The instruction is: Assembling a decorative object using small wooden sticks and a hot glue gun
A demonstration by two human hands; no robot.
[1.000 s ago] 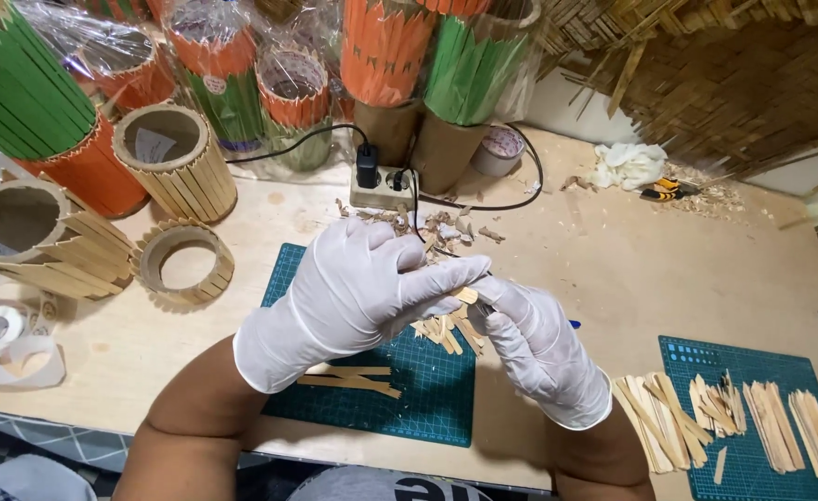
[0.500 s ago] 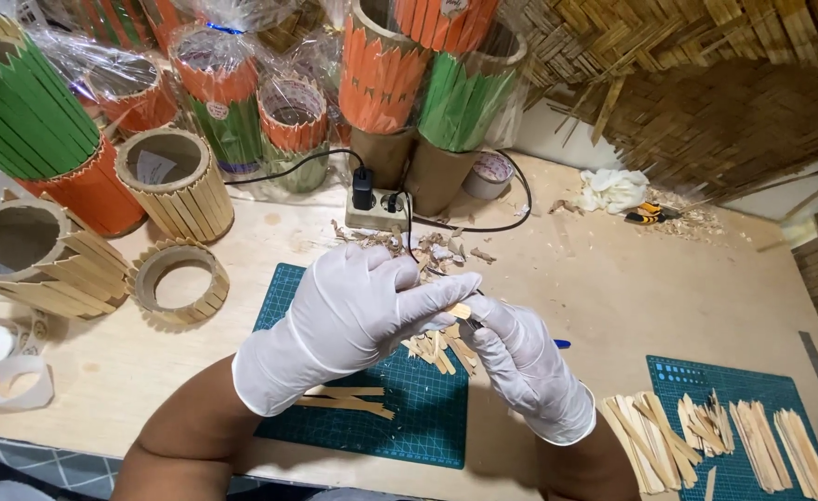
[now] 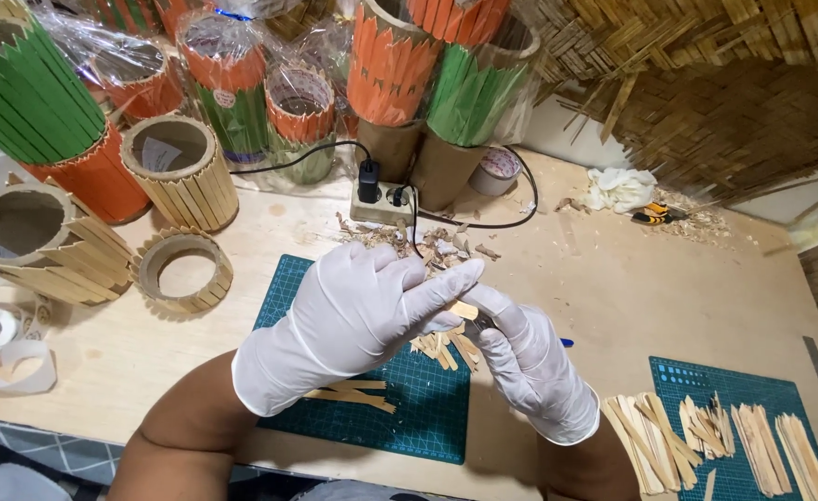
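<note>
We hold a small wooden strip pinched between our gloved left hand and right hand, above the green mat.

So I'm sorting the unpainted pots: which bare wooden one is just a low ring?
The low ring by the green mat's left corner; the other two bare pots stand taller.
</note>
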